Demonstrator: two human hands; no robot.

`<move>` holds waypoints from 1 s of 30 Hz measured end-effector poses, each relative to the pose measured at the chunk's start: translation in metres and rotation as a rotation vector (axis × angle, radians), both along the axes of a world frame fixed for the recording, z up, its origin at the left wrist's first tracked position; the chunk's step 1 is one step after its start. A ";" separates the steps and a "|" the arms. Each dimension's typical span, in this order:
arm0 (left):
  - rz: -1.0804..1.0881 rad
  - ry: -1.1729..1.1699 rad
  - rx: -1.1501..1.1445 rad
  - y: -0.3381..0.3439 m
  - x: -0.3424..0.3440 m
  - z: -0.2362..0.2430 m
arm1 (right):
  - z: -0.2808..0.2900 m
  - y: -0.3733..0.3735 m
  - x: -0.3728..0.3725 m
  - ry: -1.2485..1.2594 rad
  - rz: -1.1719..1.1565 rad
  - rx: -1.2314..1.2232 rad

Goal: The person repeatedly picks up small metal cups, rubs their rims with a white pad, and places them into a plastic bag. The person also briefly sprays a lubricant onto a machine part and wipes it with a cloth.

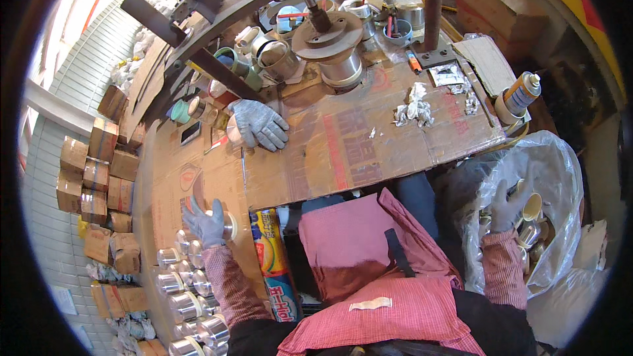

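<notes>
My left hand (206,224), in a grey glove, has its fingers spread. It is beside a silver metal cup (230,225) on the cardboard-covered bench; whether they touch is unclear. Several similar metal cups (186,304) stand nearer to me along the left edge. My right hand (510,208), also gloved, reaches over a clear plastic bag (566,178) with fingers apart. Metal cups (529,233) fill the bag, one with its cream-coloured inside showing next to my fingers. Farther in, a round metal press head (328,36) sits above a silver cup (341,69).
A loose grey glove (258,124) lies on the bench (310,158), near a phone (190,133). Crumpled white scraps (417,107) and a spray can (521,92) are at the right. Pots and tins (277,59) crowd the back; cardboard boxes (95,175) are stacked at the left.
</notes>
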State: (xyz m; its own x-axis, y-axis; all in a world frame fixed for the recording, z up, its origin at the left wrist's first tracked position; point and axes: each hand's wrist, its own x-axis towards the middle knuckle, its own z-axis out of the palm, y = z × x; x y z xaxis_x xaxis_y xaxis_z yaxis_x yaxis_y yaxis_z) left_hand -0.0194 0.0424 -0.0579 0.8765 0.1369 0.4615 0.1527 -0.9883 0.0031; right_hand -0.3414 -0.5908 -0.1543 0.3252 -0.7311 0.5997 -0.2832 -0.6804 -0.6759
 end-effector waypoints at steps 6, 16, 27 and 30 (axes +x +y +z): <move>-0.030 0.254 -0.186 0.024 -0.004 0.001 | 0.036 0.069 0.087 -0.089 0.346 0.098; -0.950 0.162 -0.182 -0.185 -0.015 0.064 | 0.056 0.125 0.105 -0.055 0.487 -0.041; -0.722 0.090 -1.042 -0.234 -0.050 -0.021 | 0.058 0.134 0.109 -0.061 0.599 -0.021; -0.705 0.081 -1.157 -0.235 -0.054 -0.036 | 0.058 0.140 0.111 -0.021 0.651 0.026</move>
